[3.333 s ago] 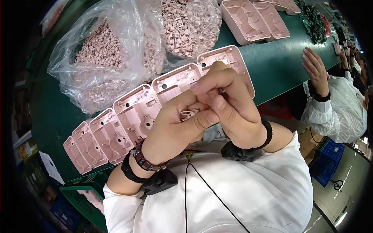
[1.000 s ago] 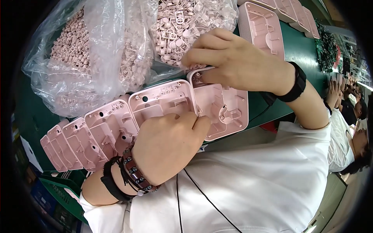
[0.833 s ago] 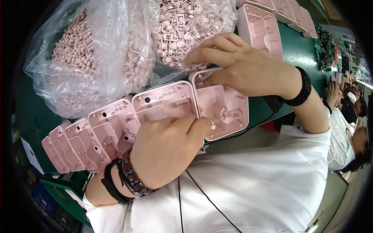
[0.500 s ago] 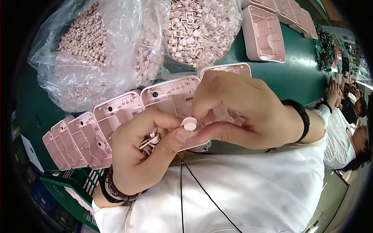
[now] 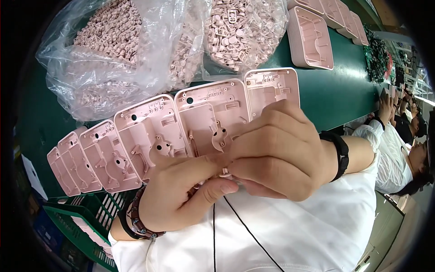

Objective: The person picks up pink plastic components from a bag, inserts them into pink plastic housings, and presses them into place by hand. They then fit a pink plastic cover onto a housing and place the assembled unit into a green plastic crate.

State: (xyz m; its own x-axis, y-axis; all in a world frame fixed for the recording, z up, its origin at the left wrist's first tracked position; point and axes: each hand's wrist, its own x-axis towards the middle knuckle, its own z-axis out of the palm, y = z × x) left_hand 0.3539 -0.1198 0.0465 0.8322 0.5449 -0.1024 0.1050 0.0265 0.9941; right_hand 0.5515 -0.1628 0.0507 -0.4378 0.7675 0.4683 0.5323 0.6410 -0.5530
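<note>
Close to my chest, my left hand [image 5: 179,192] pinches a small pink plastic button part [image 5: 225,172] between thumb and forefinger. A little pink also shows inside its curled palm, mostly hidden by the fingers. My right hand [image 5: 281,156] meets it from the other side, its thumb and forefinger closed at the same part. Just beyond my hands, pink plastic housings [image 5: 183,136] stand in a row, their open insides showing ribs, posts and round holes. The hands cover the near edges of some of them.
Clear plastic bags [image 5: 158,50] full of small pink parts [image 5: 111,31] lie at the far left and centre. Stacked pink housings [image 5: 310,41] stand at the back right of the green table [image 5: 335,86]. A green crate [image 5: 77,226] sits at lower left. Co-workers [image 5: 385,154] sit along the right.
Both hands have come down toward my chest and closer together. The round face of the button part has turned out of sight, and my right fingers now close at it.
</note>
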